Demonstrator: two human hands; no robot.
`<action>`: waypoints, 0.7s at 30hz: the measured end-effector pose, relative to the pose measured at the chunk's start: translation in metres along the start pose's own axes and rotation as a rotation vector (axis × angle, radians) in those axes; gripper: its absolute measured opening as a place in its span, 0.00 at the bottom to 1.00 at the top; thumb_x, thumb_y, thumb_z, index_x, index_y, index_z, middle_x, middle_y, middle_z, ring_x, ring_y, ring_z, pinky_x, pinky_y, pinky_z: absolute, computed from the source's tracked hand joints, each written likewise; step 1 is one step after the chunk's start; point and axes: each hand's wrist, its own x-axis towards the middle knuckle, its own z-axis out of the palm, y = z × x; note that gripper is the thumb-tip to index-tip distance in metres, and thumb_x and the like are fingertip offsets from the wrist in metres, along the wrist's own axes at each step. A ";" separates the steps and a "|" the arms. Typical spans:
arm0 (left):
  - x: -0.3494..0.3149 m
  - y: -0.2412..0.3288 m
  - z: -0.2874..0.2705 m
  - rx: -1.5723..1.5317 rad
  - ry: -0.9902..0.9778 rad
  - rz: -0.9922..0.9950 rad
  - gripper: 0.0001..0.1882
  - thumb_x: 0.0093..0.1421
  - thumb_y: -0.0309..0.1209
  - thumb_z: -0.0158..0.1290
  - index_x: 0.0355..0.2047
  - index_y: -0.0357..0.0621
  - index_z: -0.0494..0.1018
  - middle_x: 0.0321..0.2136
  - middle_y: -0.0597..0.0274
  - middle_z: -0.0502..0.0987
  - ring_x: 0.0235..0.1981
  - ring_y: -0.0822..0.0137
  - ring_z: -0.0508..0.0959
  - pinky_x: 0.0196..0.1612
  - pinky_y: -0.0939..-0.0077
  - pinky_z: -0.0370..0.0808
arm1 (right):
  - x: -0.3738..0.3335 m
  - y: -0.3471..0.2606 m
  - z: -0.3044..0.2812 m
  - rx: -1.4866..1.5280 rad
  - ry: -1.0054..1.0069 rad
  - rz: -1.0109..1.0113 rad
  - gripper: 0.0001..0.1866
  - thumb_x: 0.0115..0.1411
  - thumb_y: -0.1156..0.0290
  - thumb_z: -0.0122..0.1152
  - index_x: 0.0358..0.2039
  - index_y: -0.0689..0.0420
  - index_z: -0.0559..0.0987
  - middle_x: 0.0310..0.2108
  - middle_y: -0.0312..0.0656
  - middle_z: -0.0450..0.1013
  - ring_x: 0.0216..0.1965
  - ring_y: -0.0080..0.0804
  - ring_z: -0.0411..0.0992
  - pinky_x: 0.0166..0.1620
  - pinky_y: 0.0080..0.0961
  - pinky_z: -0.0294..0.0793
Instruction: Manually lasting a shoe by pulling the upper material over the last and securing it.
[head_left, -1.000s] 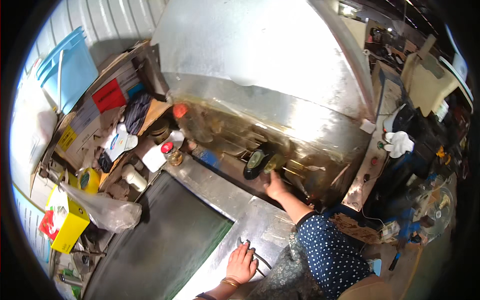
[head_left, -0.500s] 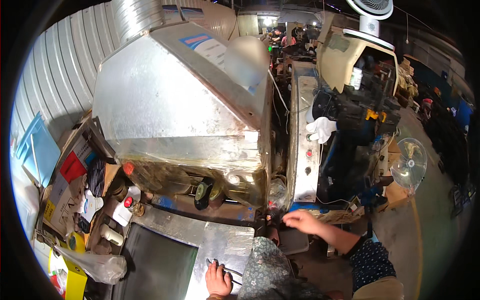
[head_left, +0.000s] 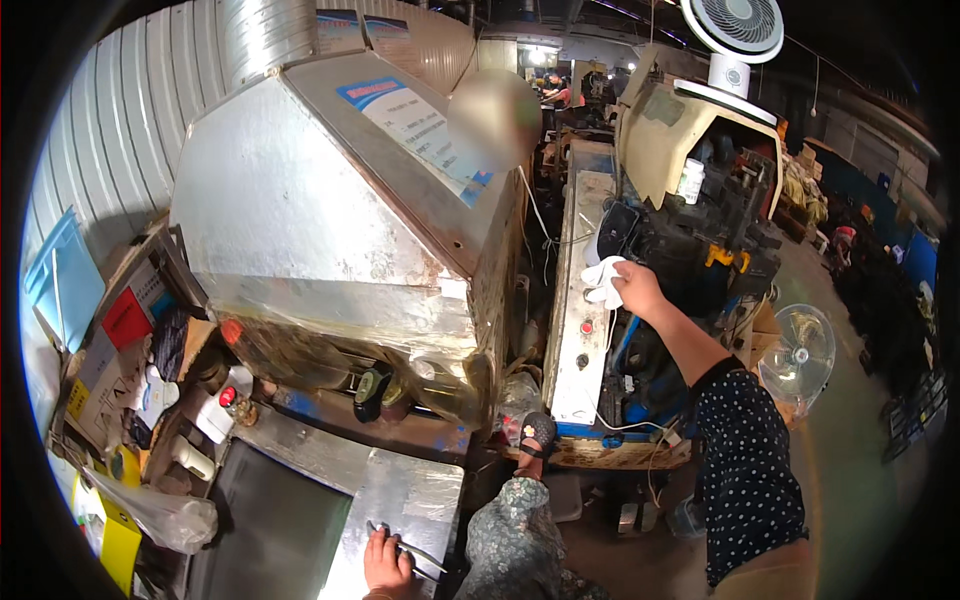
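My right hand (head_left: 637,287) is stretched out over the machine at the right, its fingers closed on a white cloth glove (head_left: 602,283). The glove lies at the edge of the machine's pale control panel (head_left: 577,385), which carries a red button (head_left: 586,327). Low in the view, my left hand (head_left: 387,565) rests on a shiny metal plate (head_left: 415,490), with its fingers over a dark tool with thin curved handles (head_left: 425,556). What kind of tool it is, I cannot make out. Beside the plate lies a dark belt surface (head_left: 270,525).
A large metal hood (head_left: 310,200) rises in front of me. Shelves at the left hold a white bottle (head_left: 192,457), a plastic bag (head_left: 180,515) and a yellow box (head_left: 120,545). A standing fan (head_left: 800,355) and a white fan (head_left: 735,25) are at the right. My foot (head_left: 537,432) shows below.
My right hand has reached forward to the machine and closed on the white glove. My left hand stays on the plate with the dark tool. The view has shifted to the right.
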 end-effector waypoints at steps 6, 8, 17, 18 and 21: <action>-0.010 -0.007 0.003 -0.032 0.033 -0.028 0.20 0.60 0.33 0.48 0.50 0.33 0.70 0.58 0.34 0.64 0.59 0.35 0.63 0.60 0.43 0.62 | 0.052 -0.009 -0.001 -0.335 0.120 -0.172 0.25 0.54 0.70 0.61 0.53 0.62 0.73 0.51 0.56 0.72 0.52 0.52 0.70 0.56 0.40 0.69; -0.019 -0.016 0.013 -0.020 0.015 0.012 0.21 0.60 0.31 0.48 0.51 0.31 0.68 0.58 0.33 0.62 0.59 0.34 0.62 0.60 0.42 0.61 | 0.072 -0.002 0.003 -0.426 0.131 -0.152 0.29 0.52 0.71 0.63 0.56 0.63 0.69 0.52 0.54 0.70 0.54 0.52 0.68 0.57 0.39 0.67; -0.013 -0.007 -0.007 0.143 -0.377 0.033 0.23 0.61 0.26 0.44 0.56 0.30 0.61 0.61 0.30 0.56 0.62 0.30 0.56 0.62 0.40 0.59 | 0.165 0.044 0.025 -0.733 0.180 -0.090 0.32 0.56 0.75 0.55 0.62 0.64 0.60 0.61 0.57 0.60 0.60 0.54 0.61 0.63 0.40 0.60; -0.010 0.000 -0.010 0.147 -0.382 0.019 0.23 0.61 0.26 0.44 0.56 0.30 0.61 0.61 0.30 0.56 0.62 0.30 0.56 0.62 0.40 0.59 | 0.169 0.039 0.026 -0.770 0.149 -0.009 0.31 0.56 0.77 0.51 0.62 0.63 0.60 0.61 0.55 0.60 0.58 0.53 0.64 0.62 0.40 0.62; -0.002 0.008 -0.014 -0.012 -0.350 -0.237 0.22 0.63 0.27 0.43 0.57 0.31 0.61 0.63 0.31 0.54 0.62 0.32 0.58 0.62 0.47 0.64 | 0.181 0.043 0.024 -0.927 0.104 0.130 0.31 0.58 0.75 0.52 0.63 0.58 0.60 0.60 0.46 0.62 0.61 0.47 0.60 0.64 0.36 0.60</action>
